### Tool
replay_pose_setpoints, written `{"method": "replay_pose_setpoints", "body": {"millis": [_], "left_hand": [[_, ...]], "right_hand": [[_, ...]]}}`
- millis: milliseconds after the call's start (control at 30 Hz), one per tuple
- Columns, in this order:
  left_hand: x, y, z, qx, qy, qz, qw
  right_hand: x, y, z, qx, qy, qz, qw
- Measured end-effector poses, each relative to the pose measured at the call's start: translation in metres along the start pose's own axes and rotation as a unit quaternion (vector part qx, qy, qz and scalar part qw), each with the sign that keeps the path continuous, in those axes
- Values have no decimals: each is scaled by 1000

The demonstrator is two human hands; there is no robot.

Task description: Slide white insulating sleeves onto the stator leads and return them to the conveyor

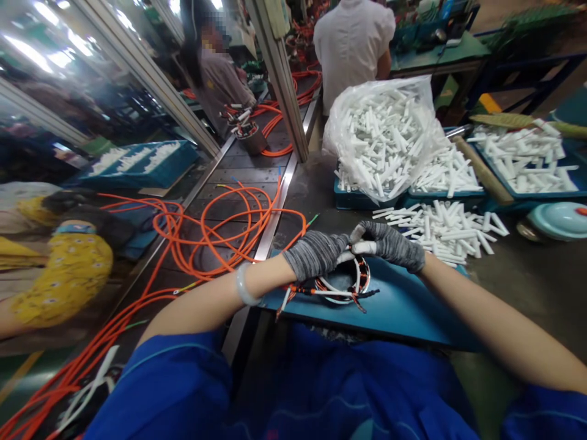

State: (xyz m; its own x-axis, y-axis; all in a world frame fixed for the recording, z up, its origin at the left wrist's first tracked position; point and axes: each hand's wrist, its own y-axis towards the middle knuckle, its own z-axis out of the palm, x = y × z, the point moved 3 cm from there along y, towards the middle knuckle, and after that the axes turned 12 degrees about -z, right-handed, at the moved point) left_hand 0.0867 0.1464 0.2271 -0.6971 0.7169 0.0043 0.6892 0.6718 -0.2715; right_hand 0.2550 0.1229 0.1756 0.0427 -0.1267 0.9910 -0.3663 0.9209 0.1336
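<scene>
Resting on the blue flat board (403,308) in front of the person, the round metal stator ring with copper windings and white insulating lining (343,282) is the landmark for everything else. Both hands wear grey knitted gloves. The left hand (315,252) lies on the near-left edge of the ring, its grip closed around the rim and the wire bundle there. The right hand (392,244) comes from the far-right side of the ring, and its thumb and forefinger pinch one short white plastic sleeve tube (364,247) just above the ring's far edge; I cannot see if the tube already sits on a wire.

Thin red, black and white lead wires (321,293) spread out from the near side of the ring over the board. To the far right of the ring lies a loose heap of white tubes (444,226) on the dark surface (527,275). Behind it stands a clear plastic bag full of the same tubes (385,134) on blue trays (353,198). To the left of the ring, orange cables (215,226) coil over the conveyor track.

I judge the ring to be heavy and stiff, so the steel rim is the safe place to hold it. The copper windings and thin leads look delicate and should not be pulled. The tube seems light, smooth and a little slippery in gloves, so a pinch near its end fits best.
</scene>
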Motion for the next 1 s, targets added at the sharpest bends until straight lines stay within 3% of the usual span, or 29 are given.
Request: {"method": "replay_pose_setpoints", "body": {"millis": [167,333,400,500,567,633,700,733,800,867,933,1000], "left_hand": [[14,-10,6,20,-4,-30,999],[6,1,10,10,1,-33,999],[5,3,10,11,-42,-10,999],[12,0,11,-15,-219,12,976],[21,-5,14,-41,-362,-12,931],[32,-8,21,-58,-465,-72,880],[40,-11,26,-69,-510,-133,847],[43,-13,27,-82,-507,-154,844],[47,-18,21,-135,-448,-164,869],[47,-29,10,-194,-344,-113,912],[43,-42,2,-184,-241,11,953],[42,-59,-2,-148,-162,130,967]], "right_hand": [[1,-1,1,-16,8,15,1000],[-7,-3,6,-57,12,-24,998],[-11,-7,6,-81,-11,-44,996],[-14,-12,-5,-87,-116,-62,987],[-14,-13,-24,-83,-314,-46,944],[-12,-14,-48,-75,-533,3,843],[-13,-16,-69,-56,-629,52,774],[-15,-17,-75,-41,-645,68,760],[-21,-21,-81,-12,-661,86,745],[-28,-23,-79,9,-679,97,728],[-35,-22,-75,14,-690,103,717],[-39,-19,-74,13,-693,102,714]]}}
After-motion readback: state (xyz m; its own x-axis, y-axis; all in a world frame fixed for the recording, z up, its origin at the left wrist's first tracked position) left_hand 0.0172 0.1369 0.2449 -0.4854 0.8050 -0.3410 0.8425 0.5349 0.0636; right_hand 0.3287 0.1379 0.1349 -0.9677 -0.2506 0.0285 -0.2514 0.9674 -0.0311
